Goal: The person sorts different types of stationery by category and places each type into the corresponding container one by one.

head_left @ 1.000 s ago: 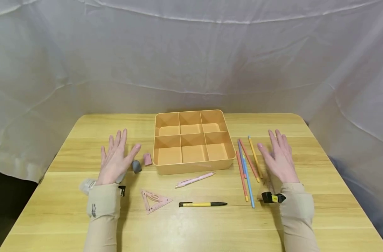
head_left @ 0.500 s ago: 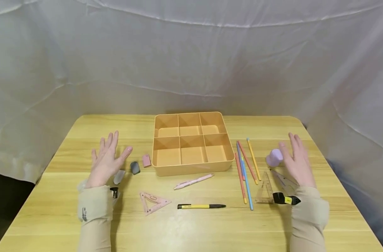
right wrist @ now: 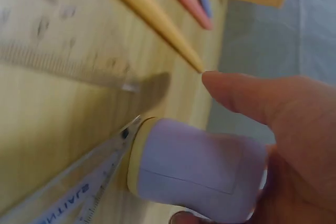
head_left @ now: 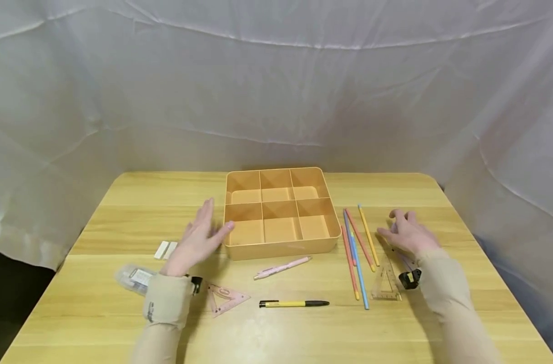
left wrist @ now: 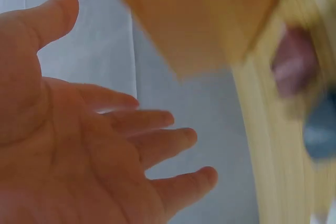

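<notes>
My left hand (head_left: 196, 245) is held with fingers straight and thumb spread beside the left wall of the tan six-compartment box (head_left: 283, 249); nothing is in it. Beyond the palm, the left wrist view shows a pink eraser (left wrist: 295, 61) and a dark grey rounded piece (left wrist: 321, 127), both hidden by the hand from the head. On the right, my right hand (head_left: 408, 233) reaches over a purple, yellow-based cylinder (right wrist: 194, 169). Its thumb stands apart from the cylinder, and a fingertip shows at the far side. A clear ruler with blue lettering (right wrist: 68, 198) lies against the cylinder's base.
Several red, blue and yellow pencils (head_left: 368, 237) lie right of the box. A clear set square (head_left: 386, 283) sits near them. In front are a pink pen (head_left: 283, 268), a yellow-black pen (head_left: 294, 304) and a pink set square (head_left: 226, 299). White blocks (head_left: 161, 249) and a clear packet (head_left: 135, 278) lie left.
My left hand has moved right, toward the box. My right hand first moved right, then came back left and down over the purple cylinder, its fingers now bent.
</notes>
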`<control>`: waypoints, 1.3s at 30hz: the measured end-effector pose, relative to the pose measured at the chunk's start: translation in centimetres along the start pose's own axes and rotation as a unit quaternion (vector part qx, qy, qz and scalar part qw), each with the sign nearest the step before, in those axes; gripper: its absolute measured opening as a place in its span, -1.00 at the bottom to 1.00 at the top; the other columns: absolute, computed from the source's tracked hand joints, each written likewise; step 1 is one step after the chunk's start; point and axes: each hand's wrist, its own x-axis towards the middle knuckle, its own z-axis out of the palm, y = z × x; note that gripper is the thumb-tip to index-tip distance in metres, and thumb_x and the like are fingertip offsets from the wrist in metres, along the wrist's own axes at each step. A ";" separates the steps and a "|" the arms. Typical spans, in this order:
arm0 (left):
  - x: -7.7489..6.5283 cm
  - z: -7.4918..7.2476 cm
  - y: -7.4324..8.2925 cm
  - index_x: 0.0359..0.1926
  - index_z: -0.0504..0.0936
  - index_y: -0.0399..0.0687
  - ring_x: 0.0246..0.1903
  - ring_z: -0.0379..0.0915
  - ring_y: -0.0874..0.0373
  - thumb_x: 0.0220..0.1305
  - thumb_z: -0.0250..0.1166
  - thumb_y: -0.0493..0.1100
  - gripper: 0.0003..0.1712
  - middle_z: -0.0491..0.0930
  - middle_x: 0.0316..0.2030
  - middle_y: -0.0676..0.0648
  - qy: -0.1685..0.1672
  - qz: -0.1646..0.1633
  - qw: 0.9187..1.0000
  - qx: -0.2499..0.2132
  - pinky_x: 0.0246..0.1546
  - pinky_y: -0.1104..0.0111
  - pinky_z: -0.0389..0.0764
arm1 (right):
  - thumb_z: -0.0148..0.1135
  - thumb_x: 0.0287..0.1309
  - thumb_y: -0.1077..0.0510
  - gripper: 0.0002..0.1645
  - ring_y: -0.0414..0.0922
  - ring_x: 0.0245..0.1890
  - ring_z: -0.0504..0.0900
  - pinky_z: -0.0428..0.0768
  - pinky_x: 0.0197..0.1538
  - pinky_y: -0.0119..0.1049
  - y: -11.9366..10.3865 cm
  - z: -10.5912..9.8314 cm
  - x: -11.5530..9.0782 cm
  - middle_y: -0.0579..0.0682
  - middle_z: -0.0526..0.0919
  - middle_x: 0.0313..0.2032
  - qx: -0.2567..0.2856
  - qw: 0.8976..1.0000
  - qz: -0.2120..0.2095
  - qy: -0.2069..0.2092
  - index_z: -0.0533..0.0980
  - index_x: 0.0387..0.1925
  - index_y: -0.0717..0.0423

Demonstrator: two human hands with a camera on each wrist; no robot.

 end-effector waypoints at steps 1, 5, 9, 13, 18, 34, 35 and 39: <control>0.2 0.6 0.5 0.58 -0.46 -0.21 0.60 -0.55 -0.22 0.50 -0.10 0.34 0.08 -0.53 0.59 -0.20 -0.004 0.001 1.000 0.003 0.53 -0.25 -0.35 | 0.03 0.41 -0.29 -0.17 0.10 -0.35 0.57 0.50 -0.43 -0.20 0.1 0.0 0.2 0.42 0.33 0.07 -0.005 1.000 -0.004 -0.006 0.14 0.34 0.26; 1.0 2.8 2.0 0.58 -0.45 -0.22 0.60 -0.60 -0.16 0.46 -0.03 0.37 0.14 -0.60 0.58 -0.19 -0.002 0.000 0.999 0.036 0.55 -0.23 -0.27 | 0.05 0.43 -0.11 -0.46 0.06 -0.41 0.52 0.47 -0.42 -0.19 0.4 0.1 0.7 0.37 0.40 -0.06 -0.028 0.999 -0.019 -0.009 0.26 0.11 0.25; 1.7 4.2 2.5 0.59 -0.38 -0.23 0.62 -0.56 -0.09 0.44 -0.02 0.40 0.16 -0.55 0.60 -0.16 0.032 -0.002 0.997 0.070 0.55 -0.25 -0.24 | 0.03 0.42 -0.01 -0.63 0.04 -0.46 0.45 0.45 -0.42 -0.20 0.6 0.3 1.1 0.29 0.41 -0.19 -0.043 0.998 -0.038 0.010 0.33 -0.06 0.24; 2.0 4.9 2.6 0.59 -0.31 -0.26 0.63 -0.47 -0.07 0.43 -0.04 0.42 0.15 -0.46 0.62 -0.17 0.062 0.000 0.994 0.092 0.56 -0.25 -0.21 | -0.04 0.42 0.04 -0.70 0.02 -0.49 0.41 0.41 -0.46 -0.23 1.0 0.4 1.4 0.25 0.42 -0.24 -0.053 0.997 -0.053 0.029 0.35 -0.12 0.23; 2.2 5.7 2.9 0.59 -0.24 -0.31 0.62 -0.40 -0.10 0.42 -0.03 0.42 0.15 -0.36 0.62 -0.23 0.078 0.014 0.991 0.104 0.56 -0.23 -0.18 | -0.15 0.45 0.09 -0.76 0.01 -0.46 0.43 0.42 -0.42 -0.18 1.8 0.3 1.6 0.20 0.47 -0.29 -0.067 0.994 -0.066 0.048 0.37 -0.17 0.19; 3.1 5.8 3.1 0.58 -0.27 -0.31 0.62 -0.47 -0.07 0.43 -0.04 0.42 0.15 -0.40 0.62 -0.23 0.071 0.029 0.992 0.104 0.60 -0.15 -0.27 | -0.06 0.28 0.10 -0.68 -0.01 -0.64 0.47 0.35 -0.63 -0.27 -1.9 -4.1 3.2 0.22 0.64 -0.52 -0.050 0.960 -0.135 0.241 0.51 -0.44 0.19; 3.1 5.8 3.1 0.58 -0.28 -0.31 0.62 -0.47 -0.07 0.42 -0.04 0.43 0.16 -0.40 0.62 -0.23 0.070 0.031 0.992 0.104 0.60 -0.16 -0.27 | -0.05 0.26 0.10 -0.70 -0.02 -0.65 0.46 0.34 -0.64 -0.27 -2.4 -4.5 3.4 0.19 0.62 -0.55 -0.051 0.957 -0.140 0.250 0.50 -0.47 0.18; 3.2 5.8 2.9 0.58 -0.29 -0.31 0.62 -0.51 -0.06 0.37 -0.04 0.49 0.22 -0.42 0.61 -0.23 0.065 0.033 0.992 0.103 0.59 -0.16 -0.27 | 0.01 0.19 0.10 -0.74 0.05 -0.59 0.54 0.46 -0.58 -0.14 -4.5 -6.1 4.3 0.18 0.66 -0.49 -0.049 0.949 -0.157 0.269 0.53 -0.46 0.16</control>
